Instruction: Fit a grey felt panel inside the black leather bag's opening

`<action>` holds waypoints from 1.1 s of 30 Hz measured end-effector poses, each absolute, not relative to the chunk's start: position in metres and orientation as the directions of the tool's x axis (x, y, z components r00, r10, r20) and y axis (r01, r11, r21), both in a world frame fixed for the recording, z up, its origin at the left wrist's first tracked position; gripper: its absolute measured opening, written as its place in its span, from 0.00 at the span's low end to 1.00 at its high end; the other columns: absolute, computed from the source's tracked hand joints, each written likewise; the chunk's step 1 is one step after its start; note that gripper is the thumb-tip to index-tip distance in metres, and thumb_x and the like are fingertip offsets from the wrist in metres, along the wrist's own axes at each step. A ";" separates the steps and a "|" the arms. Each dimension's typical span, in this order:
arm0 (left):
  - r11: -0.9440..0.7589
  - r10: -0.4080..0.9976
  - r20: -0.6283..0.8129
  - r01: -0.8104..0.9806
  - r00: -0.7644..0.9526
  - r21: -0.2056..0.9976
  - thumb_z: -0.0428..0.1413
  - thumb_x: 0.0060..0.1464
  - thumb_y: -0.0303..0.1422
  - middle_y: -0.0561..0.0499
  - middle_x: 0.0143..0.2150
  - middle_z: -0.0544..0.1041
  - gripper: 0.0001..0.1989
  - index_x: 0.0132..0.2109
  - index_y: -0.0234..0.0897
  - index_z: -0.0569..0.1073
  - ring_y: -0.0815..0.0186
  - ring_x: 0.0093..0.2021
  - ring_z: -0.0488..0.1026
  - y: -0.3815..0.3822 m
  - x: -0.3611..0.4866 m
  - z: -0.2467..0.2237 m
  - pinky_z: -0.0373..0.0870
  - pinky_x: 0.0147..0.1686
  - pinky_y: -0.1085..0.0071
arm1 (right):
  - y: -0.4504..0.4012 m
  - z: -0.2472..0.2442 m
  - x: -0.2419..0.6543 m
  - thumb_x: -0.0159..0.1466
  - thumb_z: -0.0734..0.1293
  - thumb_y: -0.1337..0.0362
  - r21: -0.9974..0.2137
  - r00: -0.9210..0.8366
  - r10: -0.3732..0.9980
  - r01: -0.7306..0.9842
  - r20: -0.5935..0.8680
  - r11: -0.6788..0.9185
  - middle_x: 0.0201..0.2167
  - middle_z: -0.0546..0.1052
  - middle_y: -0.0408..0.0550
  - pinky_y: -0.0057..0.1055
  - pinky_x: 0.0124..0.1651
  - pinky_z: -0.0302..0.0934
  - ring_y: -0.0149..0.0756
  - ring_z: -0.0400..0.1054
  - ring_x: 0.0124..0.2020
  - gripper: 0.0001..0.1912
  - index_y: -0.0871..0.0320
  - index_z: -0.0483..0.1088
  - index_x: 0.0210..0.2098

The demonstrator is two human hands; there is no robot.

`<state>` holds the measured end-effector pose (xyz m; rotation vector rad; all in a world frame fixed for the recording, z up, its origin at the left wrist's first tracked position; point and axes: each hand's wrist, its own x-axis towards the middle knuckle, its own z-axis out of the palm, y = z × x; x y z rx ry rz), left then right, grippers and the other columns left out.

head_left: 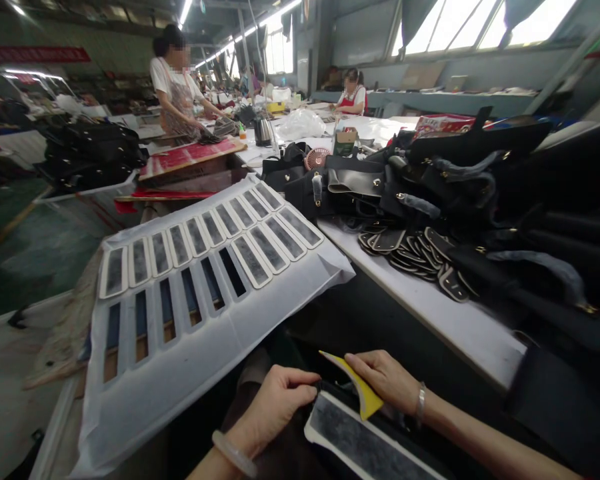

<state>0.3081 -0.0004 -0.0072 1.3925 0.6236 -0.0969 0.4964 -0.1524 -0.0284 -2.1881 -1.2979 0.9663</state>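
At the bottom centre, my left hand [285, 400] pinches the upper left corner of a black bag piece. On that piece lies a long dark panel with a pale border [365, 437], its lower end cut off by the frame. My right hand [387, 380] holds a bent yellow sheet [361, 385] between thumb and fingers, just above the panel's upper edge. Left of my hands, a white perforated sheet [250, 313] carries rows of similar pale-bordered panels [115, 272]; several slots in its lower row hold no panel.
Black bags with wrapped handles [530, 200] are heaped on the right. Small dark pale-edged pieces [413, 257] lie piled on the white table [430, 313]. A filled white bin [90, 200] stands at the left. Two people work further back, one standing [180, 93], one in red [353, 100].
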 end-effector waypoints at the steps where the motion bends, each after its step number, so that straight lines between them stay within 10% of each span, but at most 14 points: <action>1: 0.195 0.295 -0.467 0.426 0.834 0.884 0.57 0.48 0.32 0.48 0.35 0.82 0.16 0.44 0.33 0.82 0.56 0.41 0.76 -0.001 0.309 -0.007 0.69 0.44 0.64 | -0.150 -0.030 0.495 0.71 0.44 0.42 -0.642 0.320 0.883 0.606 -0.344 -0.470 0.17 0.61 0.39 0.28 0.25 0.47 0.30 0.56 0.21 0.35 0.57 0.61 0.21; 14: 0.356 0.247 -0.421 0.322 0.873 0.877 0.57 0.47 0.31 0.47 0.34 0.80 0.14 0.40 0.30 0.83 0.57 0.39 0.74 -0.006 0.318 -0.002 0.67 0.45 0.65 | -0.122 -0.023 0.486 0.73 0.53 0.53 -0.275 0.167 0.986 0.947 -0.015 -0.164 0.25 0.76 0.48 0.41 0.38 0.49 0.45 0.72 0.30 0.25 0.55 0.70 0.27; 18: 0.342 0.319 -0.456 0.347 0.831 0.873 0.56 0.40 0.31 0.48 0.33 0.79 0.19 0.41 0.32 0.83 0.55 0.39 0.74 -0.010 0.321 -0.018 0.68 0.44 0.62 | -0.129 -0.039 0.494 0.71 0.53 0.47 -0.356 0.212 0.977 0.911 -0.033 -0.210 0.26 0.76 0.47 0.43 0.37 0.53 0.48 0.72 0.30 0.25 0.50 0.71 0.27; 27: 0.437 0.407 -0.506 0.325 0.760 0.839 0.65 0.44 0.44 0.45 0.40 0.79 0.22 0.44 0.33 0.81 0.54 0.45 0.72 -0.021 0.305 -0.039 0.65 0.46 0.63 | -0.162 0.028 0.511 0.56 0.72 0.44 -0.886 0.312 0.879 0.183 -0.360 -0.427 0.32 0.77 0.48 0.33 0.30 0.61 0.43 0.70 0.31 0.20 0.53 0.73 0.36; 33: 0.767 0.204 -0.721 0.349 0.662 0.538 0.45 0.52 0.66 0.38 0.59 0.71 0.44 0.60 0.33 0.67 0.50 0.59 0.68 -0.053 0.271 -0.094 0.64 0.56 0.57 | -0.210 0.071 0.449 0.57 0.71 0.40 -0.839 0.431 0.739 -0.428 -0.517 -0.337 0.26 0.74 0.47 0.28 0.28 0.55 0.33 0.64 0.25 0.26 0.58 0.74 0.36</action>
